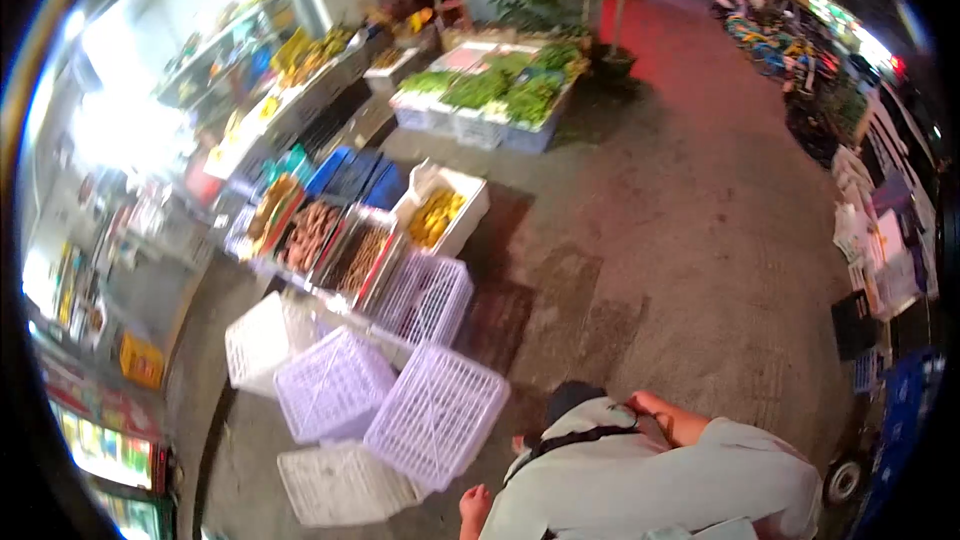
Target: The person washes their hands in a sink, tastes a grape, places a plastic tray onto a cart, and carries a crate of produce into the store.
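Note:
Neither of my hands can be made out as my own. At the bottom, a person in a pale shirt (640,480) with a dark strap bends forward, their head area dark. That person's bent forearm (676,422) is bare, and a closed hand (475,506) shows at the lower left of the shirt. Left of the person, a light purple crate (437,415) leans over another purple crate (333,382). A white crate (258,342) stands behind them, and a whitish crate (345,485) lies on the ground in front.
Bins of reddish produce (310,232) and brown produce (362,262) stand beside a white box (468,218) of yellow produce (435,217). Leafy greens (485,88) fill crates farther back. Parked bicycles (775,45) line the right. A lit shop is at left.

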`<state>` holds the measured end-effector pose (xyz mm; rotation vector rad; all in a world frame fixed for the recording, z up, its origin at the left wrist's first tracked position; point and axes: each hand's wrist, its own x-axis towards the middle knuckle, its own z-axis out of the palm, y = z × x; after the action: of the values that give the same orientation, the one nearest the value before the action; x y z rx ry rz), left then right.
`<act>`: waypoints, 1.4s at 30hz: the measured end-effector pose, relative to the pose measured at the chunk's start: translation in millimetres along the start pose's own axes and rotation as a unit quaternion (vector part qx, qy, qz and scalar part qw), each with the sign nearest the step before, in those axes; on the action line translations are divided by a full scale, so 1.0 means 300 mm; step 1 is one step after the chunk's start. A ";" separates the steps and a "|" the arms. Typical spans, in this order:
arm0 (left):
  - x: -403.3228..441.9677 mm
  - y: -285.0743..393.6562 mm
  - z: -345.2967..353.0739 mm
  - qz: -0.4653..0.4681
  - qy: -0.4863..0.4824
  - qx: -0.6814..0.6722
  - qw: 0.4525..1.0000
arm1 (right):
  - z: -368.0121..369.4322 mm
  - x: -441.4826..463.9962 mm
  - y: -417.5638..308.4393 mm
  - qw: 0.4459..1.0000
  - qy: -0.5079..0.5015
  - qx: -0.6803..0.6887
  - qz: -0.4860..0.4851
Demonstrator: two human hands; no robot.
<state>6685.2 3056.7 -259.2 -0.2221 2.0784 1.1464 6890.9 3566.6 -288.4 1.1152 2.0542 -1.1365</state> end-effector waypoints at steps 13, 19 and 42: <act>-0.347 -0.171 0.070 -0.178 0.185 -0.232 0.938 | -0.138 0.079 -0.550 0.982 0.051 -0.161 -0.089; -0.386 -0.350 0.182 -0.201 0.107 -0.117 0.967 | -0.104 0.041 -0.834 0.970 0.033 -0.132 -0.201; 0.107 0.155 0.150 -0.152 0.058 0.068 0.984 | -0.343 0.367 -0.452 0.998 0.035 -0.029 -0.046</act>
<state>6664.0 3125.5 -264.9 -0.5303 2.1234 0.8218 6712.0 3658.8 -263.2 1.0548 2.1988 -1.0874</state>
